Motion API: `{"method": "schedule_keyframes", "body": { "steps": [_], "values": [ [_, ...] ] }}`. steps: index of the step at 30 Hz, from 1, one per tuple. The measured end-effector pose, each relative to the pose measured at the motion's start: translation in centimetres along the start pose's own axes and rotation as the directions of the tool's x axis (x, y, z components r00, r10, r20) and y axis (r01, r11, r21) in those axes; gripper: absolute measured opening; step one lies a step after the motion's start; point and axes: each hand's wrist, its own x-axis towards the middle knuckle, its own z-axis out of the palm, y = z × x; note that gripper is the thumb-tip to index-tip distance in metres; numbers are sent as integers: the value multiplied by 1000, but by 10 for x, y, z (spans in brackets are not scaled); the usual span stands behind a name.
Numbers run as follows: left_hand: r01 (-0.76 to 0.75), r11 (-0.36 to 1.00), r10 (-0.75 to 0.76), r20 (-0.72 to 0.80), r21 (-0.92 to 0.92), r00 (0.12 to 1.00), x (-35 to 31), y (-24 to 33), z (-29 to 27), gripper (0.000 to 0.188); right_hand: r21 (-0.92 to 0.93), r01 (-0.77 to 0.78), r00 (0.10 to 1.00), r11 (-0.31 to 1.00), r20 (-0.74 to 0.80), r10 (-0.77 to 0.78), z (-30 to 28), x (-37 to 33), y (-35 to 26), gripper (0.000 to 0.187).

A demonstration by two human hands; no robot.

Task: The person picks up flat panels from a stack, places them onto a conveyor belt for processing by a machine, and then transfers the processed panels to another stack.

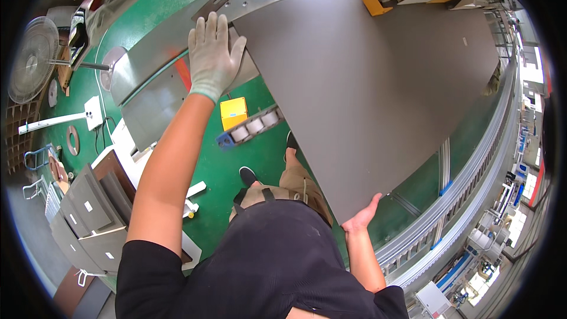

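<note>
Under grey panel (384, 100), right hand (358, 223): fingers hidden

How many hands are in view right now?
2: the gloved left hand beside the left edge of the large grey panel, the bare right hand at its near corner.

Lg. panel (366, 94): matt grey-brn., v. smooth, laminate-like. Machine table (150, 74): bare silver metal, smooth, semi-gloss. Glove (209, 62): thin knit cloth, matt. Floor (227, 162): glossy green, paint-like coat. Rollers (255, 126): smooth wht., plastic-looking. Rails (466, 177): satin alum.-type metal. Shirt (260, 254): matt blk. cloth; shorts (300, 183): tan cloth, also matt.
</note>
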Motion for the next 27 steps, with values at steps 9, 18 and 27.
{"method": "schedule_keyframes", "body": {
  "steps": [9,18,27],
  "values": [
    [14,1000,-13,59,-19,998,7,3,-11,69,-53,96,988,994,-120,-102,16,55,-85,77],
    [122,990,-123,0,-76,992,10,3,-7,68,-139,221,955,965,-168,-243,4,117,-164,72],
    [240,967,-231,-101,83,968,6,-1,-1,73,-151,267,935,952,-200,-294,-12,184,-239,73]
  ]
}}
